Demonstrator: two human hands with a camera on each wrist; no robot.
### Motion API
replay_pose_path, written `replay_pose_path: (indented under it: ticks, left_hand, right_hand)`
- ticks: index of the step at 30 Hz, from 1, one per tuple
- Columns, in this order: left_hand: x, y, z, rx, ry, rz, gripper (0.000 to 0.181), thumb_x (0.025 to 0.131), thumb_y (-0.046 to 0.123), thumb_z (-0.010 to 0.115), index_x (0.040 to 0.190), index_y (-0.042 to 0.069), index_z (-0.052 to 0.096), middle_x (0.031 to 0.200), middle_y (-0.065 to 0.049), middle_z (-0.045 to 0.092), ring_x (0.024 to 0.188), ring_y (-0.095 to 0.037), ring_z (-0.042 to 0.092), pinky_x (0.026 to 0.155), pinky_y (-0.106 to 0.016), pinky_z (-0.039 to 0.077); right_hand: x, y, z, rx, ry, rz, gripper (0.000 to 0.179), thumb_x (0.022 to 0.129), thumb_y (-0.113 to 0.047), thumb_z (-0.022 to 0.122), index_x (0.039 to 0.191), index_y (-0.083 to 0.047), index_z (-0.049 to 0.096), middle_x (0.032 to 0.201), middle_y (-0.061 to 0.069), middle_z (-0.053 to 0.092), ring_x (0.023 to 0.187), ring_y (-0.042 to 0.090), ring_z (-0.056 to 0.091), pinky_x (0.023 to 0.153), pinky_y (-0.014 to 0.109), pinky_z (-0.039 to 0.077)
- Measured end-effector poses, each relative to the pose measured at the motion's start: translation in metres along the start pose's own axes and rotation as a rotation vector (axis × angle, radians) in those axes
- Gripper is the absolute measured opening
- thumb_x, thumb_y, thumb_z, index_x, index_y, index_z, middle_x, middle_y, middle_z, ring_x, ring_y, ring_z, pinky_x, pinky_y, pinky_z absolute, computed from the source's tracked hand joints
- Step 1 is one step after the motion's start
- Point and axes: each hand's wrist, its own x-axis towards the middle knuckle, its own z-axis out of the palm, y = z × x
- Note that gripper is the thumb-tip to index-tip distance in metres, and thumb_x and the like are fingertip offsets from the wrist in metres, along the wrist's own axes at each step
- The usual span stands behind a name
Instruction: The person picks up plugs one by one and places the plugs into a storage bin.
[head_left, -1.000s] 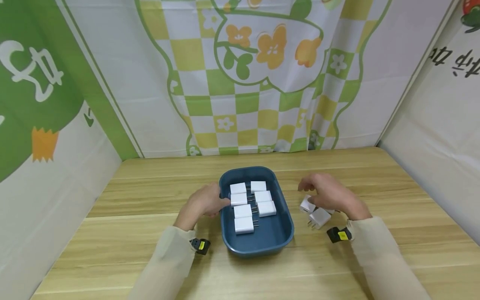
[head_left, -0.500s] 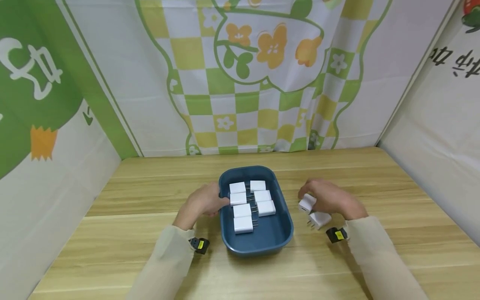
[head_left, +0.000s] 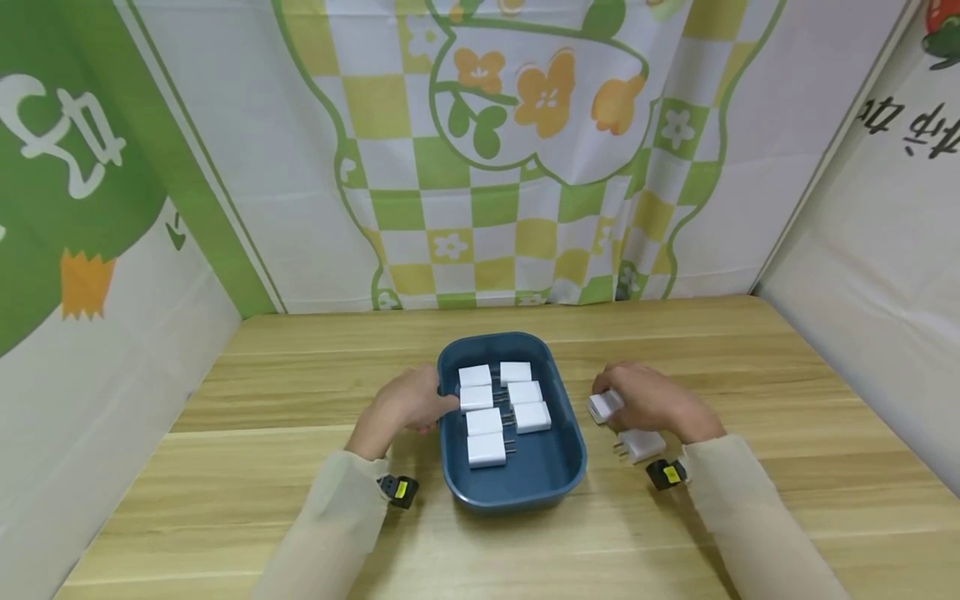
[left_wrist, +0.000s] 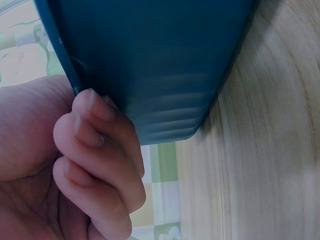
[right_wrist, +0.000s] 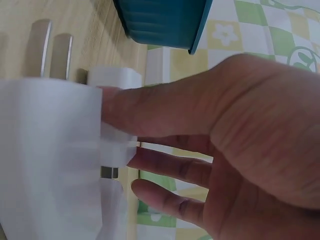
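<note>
My left hand (head_left: 411, 404) grips the left rim of a dark blue plastic bin (head_left: 551, 467); the left wrist view shows its curled fingers (left_wrist: 95, 145) against the outer wall. Inside the bin, several white charger plugs (head_left: 487, 450) lie in two columns, prongs pointing right in the left column. To the bin's right, my right hand (head_left: 651, 400) pinches a white charger plug (head_left: 604, 407) between thumb and fingers, close above the table. Another charger plug (head_left: 642, 446) lies just below that hand, prongs to the left, large in the right wrist view. Anything under the right palm is hidden.
A wood-grain table (head_left: 300, 500) carries everything. A checked green and yellow curtain (head_left: 480, 250) hangs behind its far edge, with fabric walls at both sides. Each wrist wears a small black camera.
My right hand has picked up one charger plug from the small group and turned it, shifting slightly left towards the bin. The left hand and bin have stayed put.
</note>
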Motion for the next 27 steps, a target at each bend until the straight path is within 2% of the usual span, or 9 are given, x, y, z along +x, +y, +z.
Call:
replay_pose_path:
  ticks: [4,10,15,20,24,27]
  left_hand:
    - [0.000,-0.001,0.001,-0.008,0.006,0.011,0.031,0.096,0.024,0.065,0.070,0.008,0.062,0.054,-0.004,0.060,0.044,-0.013,0.048,0.045,-0.025,0.032]
    - [0.000,-0.001,0.001,-0.004,0.005,0.002,0.030,0.096,0.025,0.065,0.071,0.008,0.063,0.054,-0.004,0.060,0.043,-0.013,0.049,0.044,-0.025,0.032]
    - [0.000,-0.001,0.000,0.000,0.002,-0.002,0.030,0.096,0.025,0.065,0.073,0.007,0.063,0.055,-0.005,0.061,0.044,-0.013,0.049,0.044,-0.024,0.033]
    - [0.001,0.000,0.000,0.011,-0.003,-0.009,0.032,0.097,0.026,0.065,0.071,0.007,0.064,0.055,-0.005,0.061,0.044,-0.013,0.049,0.044,-0.024,0.033]
    - [0.001,0.000,0.000,0.020,-0.002,-0.007,0.035,0.097,0.026,0.065,0.068,0.007,0.063,0.054,-0.004,0.061,0.043,-0.012,0.048,0.044,-0.024,0.033]
    - [0.001,-0.001,0.000,0.014,-0.002,-0.007,0.033,0.096,0.026,0.065,0.070,0.007,0.063,0.055,-0.005,0.062,0.043,-0.012,0.048,0.044,-0.024,0.033]
  right_hand:
    - [0.000,-0.002,-0.002,0.012,0.016,-0.003,0.033,0.084,-0.005,0.080,0.116,-0.004,0.070,0.106,0.007,0.065,0.088,0.021,0.060,0.073,0.037,0.054]
    - [-0.005,-0.012,-0.013,-0.048,0.082,-0.043,0.032,0.089,-0.011,0.078,0.118,-0.002,0.069,0.107,0.007,0.065,0.088,0.020,0.060,0.076,0.040,0.053]
    - [-0.013,-0.033,-0.024,-0.106,0.152,-0.090,0.035,0.091,-0.017,0.077,0.121,-0.002,0.068,0.111,0.008,0.065,0.096,0.023,0.063,0.083,0.045,0.053]
    - [-0.020,-0.059,-0.027,-0.178,0.229,-0.187,0.036,0.089,-0.019,0.079,0.119,-0.003,0.069,0.107,0.007,0.065,0.092,0.022,0.062,0.081,0.042,0.053]
    - [-0.021,-0.078,-0.023,-0.208,0.219,-0.218,0.036,0.089,-0.021,0.079,0.119,-0.004,0.068,0.105,0.005,0.064,0.089,0.019,0.060,0.079,0.039,0.052]
    - [-0.021,-0.092,-0.019,-0.224,0.187,-0.224,0.039,0.090,-0.024,0.079,0.122,-0.005,0.067,0.111,0.006,0.065,0.093,0.019,0.060,0.082,0.039,0.052]
